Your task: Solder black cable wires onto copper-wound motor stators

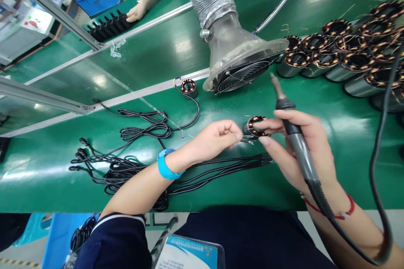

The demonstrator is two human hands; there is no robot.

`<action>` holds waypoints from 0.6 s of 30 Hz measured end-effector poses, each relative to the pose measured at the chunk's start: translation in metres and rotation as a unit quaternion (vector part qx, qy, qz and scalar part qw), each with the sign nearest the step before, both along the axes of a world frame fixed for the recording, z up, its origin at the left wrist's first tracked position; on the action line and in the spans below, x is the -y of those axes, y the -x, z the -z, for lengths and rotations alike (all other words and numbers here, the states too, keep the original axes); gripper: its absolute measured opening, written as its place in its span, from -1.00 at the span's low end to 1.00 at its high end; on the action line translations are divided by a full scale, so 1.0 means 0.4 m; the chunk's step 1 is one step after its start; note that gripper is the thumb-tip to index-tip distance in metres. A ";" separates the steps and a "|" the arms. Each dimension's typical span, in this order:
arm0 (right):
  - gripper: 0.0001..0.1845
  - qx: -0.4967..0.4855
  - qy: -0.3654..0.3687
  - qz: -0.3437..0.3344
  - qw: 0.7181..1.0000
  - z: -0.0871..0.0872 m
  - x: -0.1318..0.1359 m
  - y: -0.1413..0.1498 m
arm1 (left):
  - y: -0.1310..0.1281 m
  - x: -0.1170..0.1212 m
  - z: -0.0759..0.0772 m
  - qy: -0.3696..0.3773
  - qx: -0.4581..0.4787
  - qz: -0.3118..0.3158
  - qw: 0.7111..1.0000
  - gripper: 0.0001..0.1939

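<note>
My right hand (296, 151) grips a grey soldering iron (298, 143) with its tip pointing up and away, while its fingertips also pinch a small copper-wound stator (256, 126) just above the green belt. My left hand (217, 136), wearing a blue wristband (166, 166), is closed in a pinch on the thin lead wires (248, 139) at the stator's near side. A bundle of black cables (202, 172) lies under both wrists.
A fume extractor hood (240, 61) with a foil hose hangs just behind the hands. Several wound stators (344, 56) are piled at the right. Another stator (188, 87) with a cable lies at centre. Across the belt, another person's hand (136, 11) rests by black parts (109, 27).
</note>
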State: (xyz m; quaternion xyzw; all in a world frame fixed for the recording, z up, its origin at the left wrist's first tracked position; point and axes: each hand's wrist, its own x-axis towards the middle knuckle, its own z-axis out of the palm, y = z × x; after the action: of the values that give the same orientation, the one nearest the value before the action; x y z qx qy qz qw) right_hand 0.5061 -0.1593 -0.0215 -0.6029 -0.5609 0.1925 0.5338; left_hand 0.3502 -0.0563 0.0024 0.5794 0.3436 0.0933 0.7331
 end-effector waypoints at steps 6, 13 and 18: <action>-0.51 0.138 0.104 0.098 0.980 0.050 0.005 -0.030 | -0.010 -0.016 0.044 -0.038 -0.051 -0.060 0.996 -0.87; -0.53 0.113 -0.045 0.108 0.987 0.053 -0.006 -0.024 | -0.014 -0.022 0.051 -0.059 -0.048 -0.090 0.993 -0.85; -0.72 0.035 -0.145 0.092 0.985 0.086 0.023 -0.049 | -0.015 -0.029 0.057 -0.085 -0.040 -0.086 0.992 -0.84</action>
State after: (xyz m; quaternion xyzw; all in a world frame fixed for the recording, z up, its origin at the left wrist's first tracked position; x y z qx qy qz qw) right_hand 0.5259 -0.1683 -0.0558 -0.5744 -0.5437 0.0380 0.6108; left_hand 0.3563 -0.0446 -0.0204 0.6109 0.4122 0.1618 0.6563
